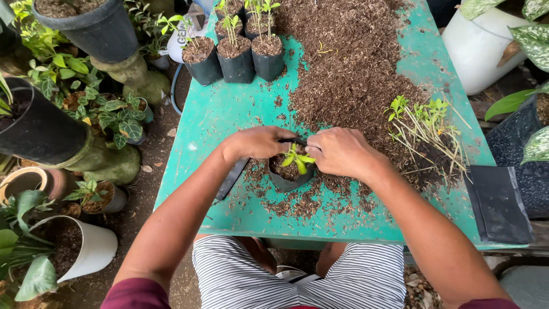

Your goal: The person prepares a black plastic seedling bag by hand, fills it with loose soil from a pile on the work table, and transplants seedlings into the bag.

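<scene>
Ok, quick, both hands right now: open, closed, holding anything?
Left hand: closed on the rim of the small black grow bag.
Right hand: fingers curled at the bag's rim beside the seedling; a firm grip cannot be told.

Counts, potting table.
Three filled black grow bags (237, 56) at back, one more (289, 171) between two hands (260, 142) (340, 151); one seedling bundle (426, 123); one flat bag stack (500, 201).
</scene>
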